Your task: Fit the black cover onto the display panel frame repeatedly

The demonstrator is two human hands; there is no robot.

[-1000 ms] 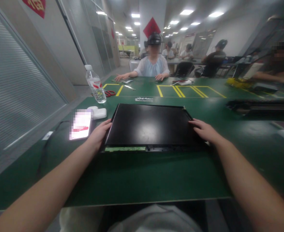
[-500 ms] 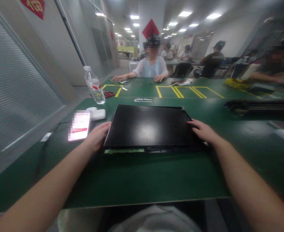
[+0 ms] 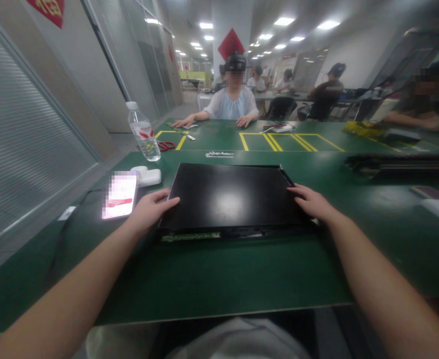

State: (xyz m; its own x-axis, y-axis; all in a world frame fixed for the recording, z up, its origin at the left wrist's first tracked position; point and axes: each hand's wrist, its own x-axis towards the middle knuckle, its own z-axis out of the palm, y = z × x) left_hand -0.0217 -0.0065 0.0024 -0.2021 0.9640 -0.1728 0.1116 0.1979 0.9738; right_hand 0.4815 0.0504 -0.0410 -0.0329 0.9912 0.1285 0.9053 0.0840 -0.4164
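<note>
In front of me a black, glossy flat display panel (image 3: pixel 230 197) lies over a dark frame on the green table (image 3: pixel 222 279). A green circuit strip (image 3: pixel 191 237) shows along the near edge of the frame. My left hand (image 3: pixel 150 207) grips the panel's left edge, its thumb resting on the top face and the other fingers partly hidden at the side. At the right edge my right hand (image 3: pixel 311 202) holds the panel, thumb and fingers against its rim; what lies under the fingers is hidden.
To the left are a lit phone (image 3: pixel 121 194), a white earbud case (image 3: pixel 150 177), a water bottle (image 3: pixel 144 132) and red-handled scissors (image 3: pixel 166 146). Small metal parts (image 3: pixel 219 154) lie behind the panel. A dark long assembly (image 3: pixel 398 167) is at right. A person (image 3: pixel 232 99) sits opposite.
My left thumb has come over the left edge onto the panel's top face. My right hand keeps its hold. The whole view has shifted slightly.
</note>
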